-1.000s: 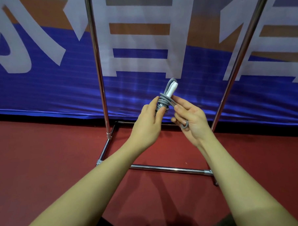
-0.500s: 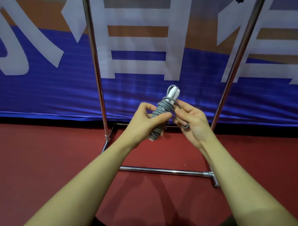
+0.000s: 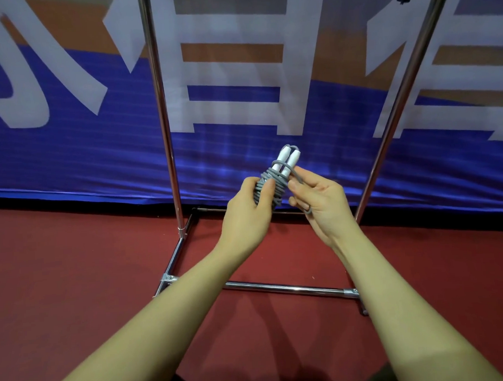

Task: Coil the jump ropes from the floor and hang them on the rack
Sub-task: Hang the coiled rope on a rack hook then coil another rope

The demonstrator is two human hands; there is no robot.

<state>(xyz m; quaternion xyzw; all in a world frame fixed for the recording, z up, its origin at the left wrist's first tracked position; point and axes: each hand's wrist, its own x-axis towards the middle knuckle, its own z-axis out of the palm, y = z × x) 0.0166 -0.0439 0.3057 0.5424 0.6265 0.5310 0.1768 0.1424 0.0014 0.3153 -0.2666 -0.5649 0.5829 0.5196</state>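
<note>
Left hand (image 3: 247, 213) fingers clamped round the coiled jump rope (image 3: 269, 185); right hand (image 3: 320, 201) fingers pinched its loose tail just beside. Slackening would likely unwind the coil before the rack (image 3: 161, 107).

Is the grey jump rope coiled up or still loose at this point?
Nearly coiled: the jump rope is wrapped around its white handles, gripped by the left hand; the right hand pinches the last strand.

A red floor (image 3: 75, 284) fills the lower half, from 3 through 6 to 9 o'clock, glossy enough to carry soft shadows near 6. Behind it, from 9 through 12 to 3, hangs a banner (image 3: 70, 158), blue below and orange above, with large white characters. Its creased lower edge meets the floor.
</note>
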